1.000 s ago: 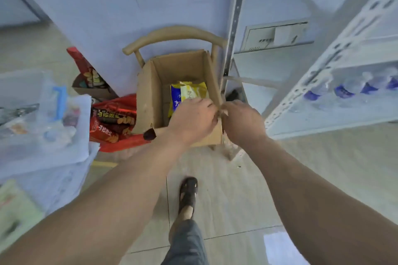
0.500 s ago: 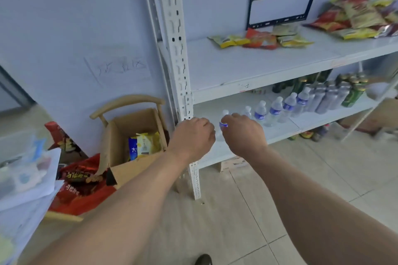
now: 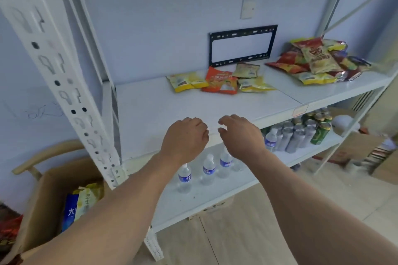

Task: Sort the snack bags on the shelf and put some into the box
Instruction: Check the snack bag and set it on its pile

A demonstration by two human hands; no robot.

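Note:
Several snack bags lie on the white shelf (image 3: pixel 155 114): a small group of yellow and orange bags (image 3: pixel 219 80) in the middle at the back, and a bigger pile of red and yellow bags (image 3: pixel 316 60) at the right. The cardboard box (image 3: pixel 41 206) stands on a wooden chair at the lower left, with a blue bag and a yellow bag (image 3: pixel 84 200) inside it. My left hand (image 3: pixel 185 137) and my right hand (image 3: pixel 241 133) hover side by side over the shelf's front edge, fingers loosely curled and holding nothing, well short of the bags.
A white perforated upright (image 3: pixel 64 84) of the rack runs down the left. The lower shelf holds water bottles (image 3: pixel 207 170) and cans (image 3: pixel 301 133). A black bracket frame (image 3: pixel 242 45) hangs on the wall behind. Cardboard boxes (image 3: pixel 355 146) sit on the floor at right.
My view swung from the box up to the shelf. Both hands left the box's flap, rose and now hover over the shelf's front edge, slightly apart.

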